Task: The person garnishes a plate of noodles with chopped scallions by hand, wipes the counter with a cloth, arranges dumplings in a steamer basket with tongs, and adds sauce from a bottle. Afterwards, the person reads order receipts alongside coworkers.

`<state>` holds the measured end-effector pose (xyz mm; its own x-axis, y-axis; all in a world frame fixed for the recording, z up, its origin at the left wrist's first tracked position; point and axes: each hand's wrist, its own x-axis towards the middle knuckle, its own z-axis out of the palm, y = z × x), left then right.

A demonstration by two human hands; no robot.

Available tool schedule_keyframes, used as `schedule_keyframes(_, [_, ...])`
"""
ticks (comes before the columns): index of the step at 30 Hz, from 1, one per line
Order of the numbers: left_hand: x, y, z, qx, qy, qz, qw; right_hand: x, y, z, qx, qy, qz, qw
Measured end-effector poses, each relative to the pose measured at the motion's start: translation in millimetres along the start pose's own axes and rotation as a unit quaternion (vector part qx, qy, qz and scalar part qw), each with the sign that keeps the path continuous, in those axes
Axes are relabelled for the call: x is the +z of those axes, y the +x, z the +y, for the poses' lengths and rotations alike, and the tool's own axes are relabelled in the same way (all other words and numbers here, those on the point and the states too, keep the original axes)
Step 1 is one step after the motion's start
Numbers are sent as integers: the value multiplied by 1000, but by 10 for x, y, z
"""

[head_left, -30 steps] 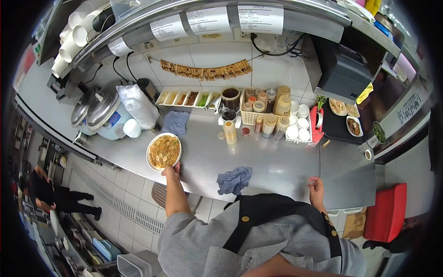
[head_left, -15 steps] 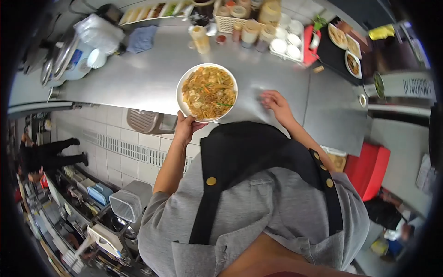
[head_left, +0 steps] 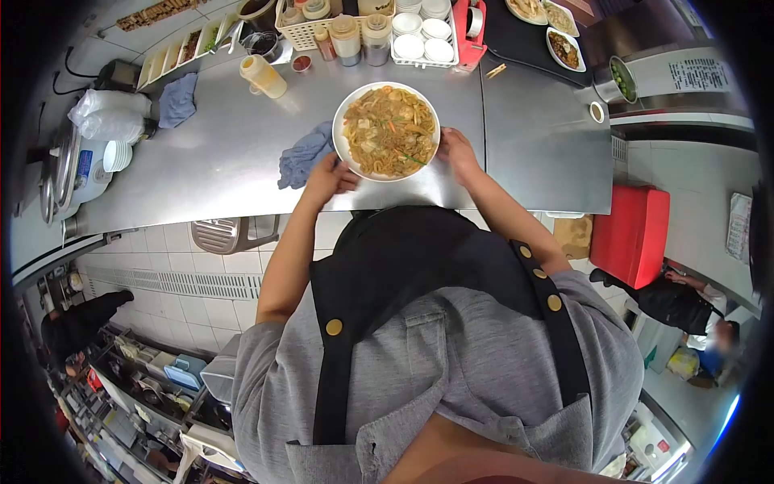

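A round white plate (head_left: 339, 149) heaped with stir-fried noodles and vegetables (head_left: 389, 129) is at the counter's front part; whether it rests on the steel or is held just above cannot be told. My left hand (head_left: 328, 179) is closed at its lower left rim, fingertips partly under the edge. On the opposite side, my right hand (head_left: 459, 153) has its fingers against the right rim, somewhat blurred. A crumpled blue cloth (head_left: 302, 157) lies left of the plate, beside my left hand.
Behind the plate stand a sauce bottle (head_left: 264, 77), jars (head_left: 345, 40) and a rack of white cups (head_left: 436, 31). A black tray (head_left: 524, 40) carries filled dishes at the right. A red bin (head_left: 633, 234) stands by the counter. Other people are at both sides.
The plate has moved right over the counter, uncovering the blue cloth. My right hand has come from apart to the plate's right rim. The camera view has shifted right.
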<state>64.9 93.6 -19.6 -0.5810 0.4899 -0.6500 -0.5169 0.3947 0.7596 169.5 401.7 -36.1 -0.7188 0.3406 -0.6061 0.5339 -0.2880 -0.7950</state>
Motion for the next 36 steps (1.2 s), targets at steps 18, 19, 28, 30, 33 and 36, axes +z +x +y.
schedule_keyframes(18, [-907,-530,-327,80,364,494,786,596,-223,-462,93,-15,-160,983])
schedule_keyframes(19, [-887,-528,-331,81,371,494,782,681,-297,-507,94,-17,-101,990])
schedule_keyframes(28, [-867,-526,-450,121,362,521,763,735,-222,-430,96,-17,-156,983])
schedule_keyframes(30, [-910,-539,-442,140,376,525,751,748,-237,-410,86,-17,-175,981])
schedule_keyframes(33, [-1050,-524,-439,136,324,526,775,733,-229,-236,95,1,-135,986])
schedule_keyframes(36, [-1149,-447,-364,174,214,569,775,648,-324,-150,50,19,-159,986])
